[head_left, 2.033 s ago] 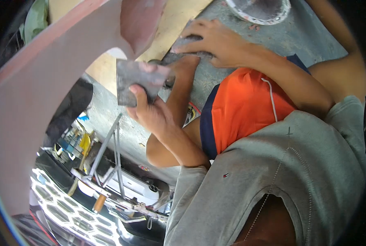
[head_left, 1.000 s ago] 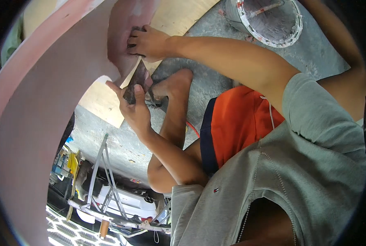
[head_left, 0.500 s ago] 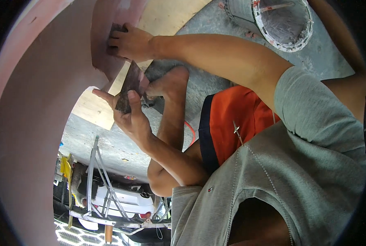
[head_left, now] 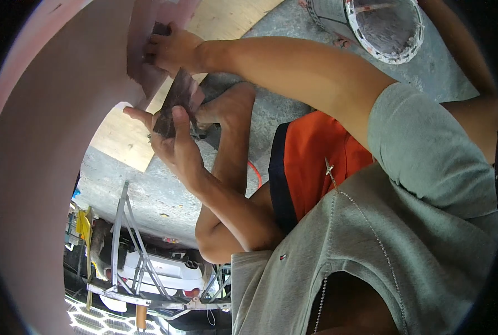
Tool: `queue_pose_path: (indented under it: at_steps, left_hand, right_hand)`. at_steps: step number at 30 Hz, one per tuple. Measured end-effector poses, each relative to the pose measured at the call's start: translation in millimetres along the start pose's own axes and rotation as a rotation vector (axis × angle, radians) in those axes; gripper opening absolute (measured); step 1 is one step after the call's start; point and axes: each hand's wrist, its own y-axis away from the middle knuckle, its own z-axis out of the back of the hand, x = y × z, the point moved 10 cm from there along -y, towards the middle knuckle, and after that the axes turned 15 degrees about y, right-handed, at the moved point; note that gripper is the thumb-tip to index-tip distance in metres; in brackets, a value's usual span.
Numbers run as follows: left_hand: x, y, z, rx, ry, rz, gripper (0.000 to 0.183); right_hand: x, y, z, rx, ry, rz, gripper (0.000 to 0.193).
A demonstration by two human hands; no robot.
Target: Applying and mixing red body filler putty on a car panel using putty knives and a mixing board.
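My left hand (head_left: 176, 148) grips a dark flat sheet (head_left: 175, 103) with pinkish smears, thumb on its face and index finger stretched toward the panel. Just beyond it, my right hand (head_left: 176, 51) is bent over a small dark piece (head_left: 160, 29) and presses it to the panel's surface. That piece is mostly hidden under the fingers. The large curved panel (head_left: 42, 167) fills the left side, dull pinkish grey, with a darker pinkish patch (head_left: 139, 53) beside my right hand.
A bucket (head_left: 385, 30) with a crusted white rim and greyish contents stands at the far right. A light wooden board (head_left: 123, 139) lies on the grey floor beneath the panel. My bare foot (head_left: 226, 111) is near the sheet. A metal frame (head_left: 131, 240) stands lower left, by a white vehicle part (head_left: 165, 273).
My left hand and its sheet have risen slightly toward my right hand. My right hand stays on the panel with its dark piece. The whole view has shifted a little.
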Motion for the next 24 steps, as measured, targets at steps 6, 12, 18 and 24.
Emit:
queue_pose_path:
  at_steps: [6, 12, 18, 24]
  left_hand:
    - [-16, 5, -10, -0.01, 0.009, 0.041, 0.088]
    - [-33, 28, -15, -0.1, 0.257, -0.062, 0.073]
    - [-5, 61, -44, -0.118, 1.135, 0.169, 0.045]
    - [-2, 79, -78, 0.031, 1.295, 0.371, 0.045]
  right_hand:
    - [1, 93, 11, 0.588, 0.084, 0.211, 0.04]
    - [-55, 215, 105, 0.073, -0.594, -0.211, 0.048]
    - [-33, 219, 200, -0.334, -0.965, 0.038, 0.062]
    - [-9, 245, 213, -0.52, -0.606, 0.184, 0.071]
